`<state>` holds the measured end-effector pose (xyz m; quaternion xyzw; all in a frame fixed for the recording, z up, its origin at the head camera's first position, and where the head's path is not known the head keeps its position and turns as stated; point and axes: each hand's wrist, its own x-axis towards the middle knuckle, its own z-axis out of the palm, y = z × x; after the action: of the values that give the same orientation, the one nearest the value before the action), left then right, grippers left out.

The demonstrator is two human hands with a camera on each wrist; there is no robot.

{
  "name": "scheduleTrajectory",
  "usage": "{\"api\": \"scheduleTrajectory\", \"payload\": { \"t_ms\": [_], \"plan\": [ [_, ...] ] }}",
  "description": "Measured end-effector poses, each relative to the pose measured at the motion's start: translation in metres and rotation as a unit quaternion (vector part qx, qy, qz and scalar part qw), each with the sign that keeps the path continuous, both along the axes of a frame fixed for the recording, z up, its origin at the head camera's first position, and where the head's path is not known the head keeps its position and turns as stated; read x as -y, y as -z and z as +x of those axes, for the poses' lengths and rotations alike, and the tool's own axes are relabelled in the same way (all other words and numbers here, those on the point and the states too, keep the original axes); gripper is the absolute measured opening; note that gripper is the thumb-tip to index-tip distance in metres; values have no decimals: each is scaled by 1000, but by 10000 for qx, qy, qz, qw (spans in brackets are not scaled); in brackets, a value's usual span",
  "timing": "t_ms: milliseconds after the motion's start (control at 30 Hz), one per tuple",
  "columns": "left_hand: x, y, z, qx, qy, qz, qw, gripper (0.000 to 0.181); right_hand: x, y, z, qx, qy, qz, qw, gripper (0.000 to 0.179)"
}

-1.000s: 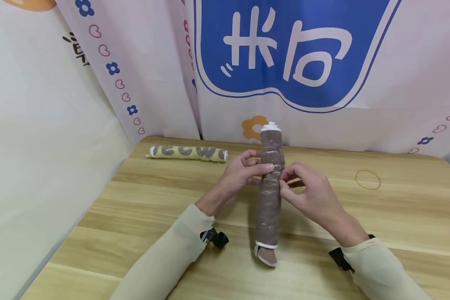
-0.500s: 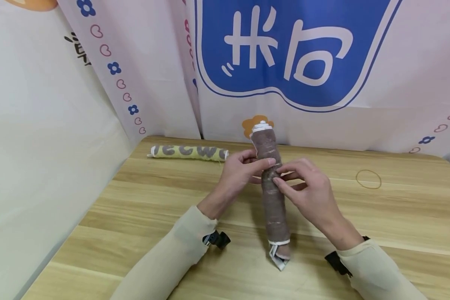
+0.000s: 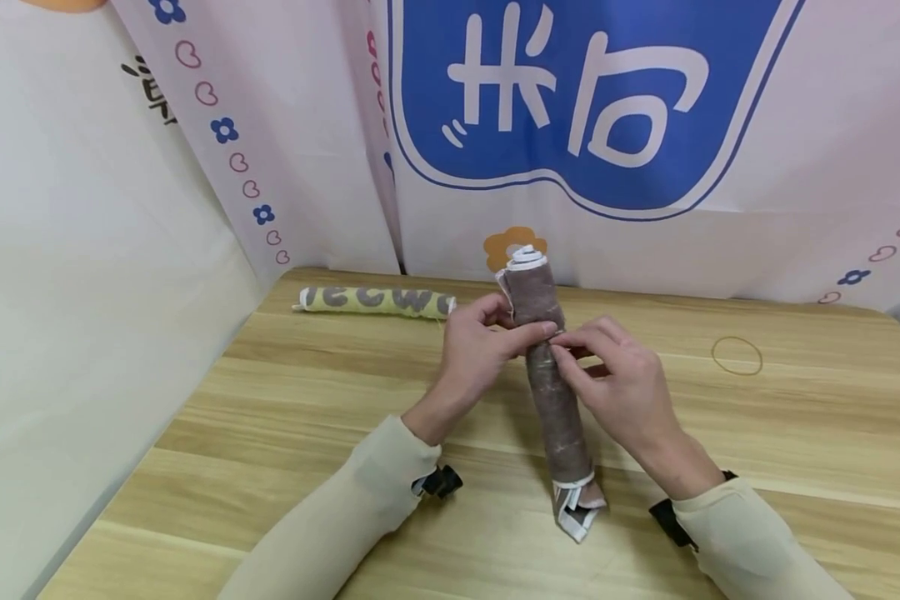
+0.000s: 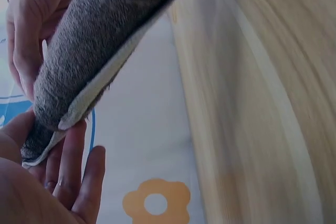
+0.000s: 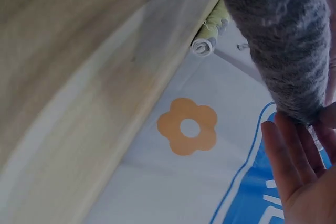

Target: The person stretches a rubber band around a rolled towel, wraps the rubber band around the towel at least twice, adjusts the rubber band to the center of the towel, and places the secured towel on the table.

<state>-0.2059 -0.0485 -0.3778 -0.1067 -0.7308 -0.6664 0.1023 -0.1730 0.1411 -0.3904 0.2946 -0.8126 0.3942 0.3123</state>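
A brown towel (image 3: 560, 425), rolled into a long tube with white edging, stands tilted above the table, its upper end leaning left. My left hand (image 3: 480, 342) grips it above the middle, thumb across the front and fingers behind. Thumb and fingertips of my right hand (image 3: 622, 367) pinch at its right side, close to the left thumb. The roll narrows where the hands meet; whether a band lies there is hidden by the fingers. In the left wrist view, the towel's (image 4: 100, 45) pale edge shows along the roll. A loose folded corner sticks out at its lower end.
A yellow-green rolled towel (image 3: 378, 302) with grey letters lies at the table's back left. A thin rubber band (image 3: 737, 356) lies on the wooden table (image 3: 795, 433) at right. A printed curtain (image 3: 450, 225) hangs behind the table's back edge.
The brown towel has tilted, its top going left and its lower end swinging right, with the folded corner showing more. My right fingertips have moved slightly left and up, closer to the left thumb.
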Motion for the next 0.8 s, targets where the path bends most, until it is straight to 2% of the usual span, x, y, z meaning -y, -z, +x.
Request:
{"api": "scheduleTrajectory", "payload": {
  "t_ms": [133,333,533,667,800],
  "plan": [
    [-5,0,3,-113,-231,62,9997,27,1,-3,1,-176,159,213,9995,20],
    [-10,-2,7,220,-259,442,9984,23,1,-4,1,-374,317,593,9970,21],
    [-11,-5,9,346,-357,437,9978,19,1,-6,2,-75,329,734,9967,22],
    [-12,-6,10,265,-435,300,9983,19,2,-9,4,213,361,788,9960,19],
    [-14,-5,11,143,-429,257,9986,18,3,-8,4,314,393,820,9954,17]
  ]
}}
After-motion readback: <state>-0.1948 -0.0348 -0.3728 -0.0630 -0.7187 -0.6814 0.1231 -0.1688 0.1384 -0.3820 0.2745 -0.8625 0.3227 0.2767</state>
